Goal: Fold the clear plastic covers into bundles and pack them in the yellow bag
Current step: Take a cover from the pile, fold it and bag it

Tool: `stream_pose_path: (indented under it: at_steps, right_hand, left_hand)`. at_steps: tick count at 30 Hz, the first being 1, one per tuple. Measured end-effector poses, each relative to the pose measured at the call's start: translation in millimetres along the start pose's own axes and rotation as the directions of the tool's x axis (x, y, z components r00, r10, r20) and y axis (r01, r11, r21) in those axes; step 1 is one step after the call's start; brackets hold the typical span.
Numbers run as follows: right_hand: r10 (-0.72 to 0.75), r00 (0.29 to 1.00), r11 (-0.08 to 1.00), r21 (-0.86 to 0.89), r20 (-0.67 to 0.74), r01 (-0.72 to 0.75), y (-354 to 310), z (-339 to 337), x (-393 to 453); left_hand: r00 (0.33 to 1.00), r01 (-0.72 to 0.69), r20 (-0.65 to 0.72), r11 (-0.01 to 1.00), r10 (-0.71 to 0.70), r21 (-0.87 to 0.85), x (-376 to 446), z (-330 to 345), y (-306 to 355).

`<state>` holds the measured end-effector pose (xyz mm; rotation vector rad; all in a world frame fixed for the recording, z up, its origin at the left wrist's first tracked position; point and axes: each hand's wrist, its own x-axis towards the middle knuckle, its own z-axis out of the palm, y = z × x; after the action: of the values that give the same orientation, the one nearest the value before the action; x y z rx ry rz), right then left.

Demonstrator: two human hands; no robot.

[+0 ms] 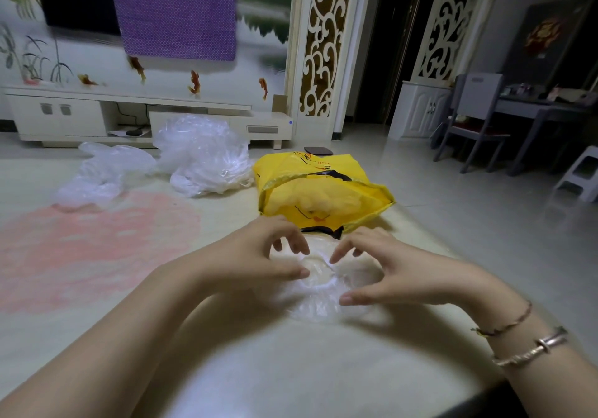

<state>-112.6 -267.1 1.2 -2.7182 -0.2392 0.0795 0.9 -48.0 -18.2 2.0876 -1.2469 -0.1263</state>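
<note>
Head view: our left hand [259, 252] and right hand [385, 272] pinch clear cover [320, 288] at 6 o'clock of yellow bag [320, 188]. We should press air out, fold tight. Loose covers [200, 155] at 10 o'clock.

Both forearms are bare — no sleeves reach into view. The right wrist carries two bracelets: a thin braided cord bracelet [504, 323] nearer the hand, and farther up the arm a silver-coloured metal bangle [534, 349] — narrow, with a small raised clasp-like block on top. The left wrist is unadorned.
</note>
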Motion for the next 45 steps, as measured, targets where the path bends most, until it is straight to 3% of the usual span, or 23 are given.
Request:
stream_pose_path:
  at_steps: [9, 13, 19, 22, 24, 27, 31, 38, 45]
  right_hand:
    - [0.086, 0.987, 0.988, -0.142, 0.138, -0.066, -5.3, 0.4, -7.0]
    - [0.084, 0.996, 0.987, -0.136, 0.004, -0.083, -7.9, 7.0, -5.3]
    - [0.025, 0.991, 0.999, -0.029, -0.133, -0.029, -3.2, 9.2, 2.9]
    - [0.084, 0.981, 0.994, 0.085, -0.172, -0.07, 2.5, 8.0, 8.9]
    - [0.166, 0.972, 0.972, 0.196, -0.167, -0.133, 7.9, 7.9, 13.6]
    - [0.314, 0.925, 0.929, 0.272, -0.212, -0.253, 16.4, 15.2, 22.9]
    - [0.435, 0.845, 0.892, 0.28, -0.311, -0.356, 18.8, 24.1, 31.1]
    - [0.415, 0.782, 0.888, 0.018, -0.465, -0.46, 11.2, 32.4, 33.8]
    - [0.371, 0.812, 0.863, -0.156, -0.45, -0.48, 12.8, 33.9, 36.5]
  left_hand:
    - [0.945, 0.213, 0.241, 0.975, -0.223, 0.069, -6.4, -4.9, 9.2]
    - [0.929, 0.2, 0.287, 0.97, -0.232, 0.139, -7.8, -4.6, 9.7]
    - [0.923, 0.216, 0.31, 0.974, -0.228, 0.072, -6.4, -4.9, 6.4]
    - [0.919, 0.221, 0.316, 0.972, -0.236, 0.082, -7.8, -4.9, 8.6]
    - [0.938, 0.226, 0.252, 0.972, -0.236, 0.066, -5.6, -2.1, 5.4]
    - [0.976, 0.216, -0.017, 0.976, -0.217, -0.032, 2.4, 4.7, -3.3]
    - [0.906, 0.34, -0.212, 0.928, -0.367, -0.153, 9.4, 12.6, -10.8]
    - [0.84, 0.395, -0.441, 0.914, -0.318, 0.095, 12.1, 32.7, -8.0]
    - [0.843, 0.489, -0.464, 0.748, -0.273, 0.448, 10.3, 34.2, -9.3]
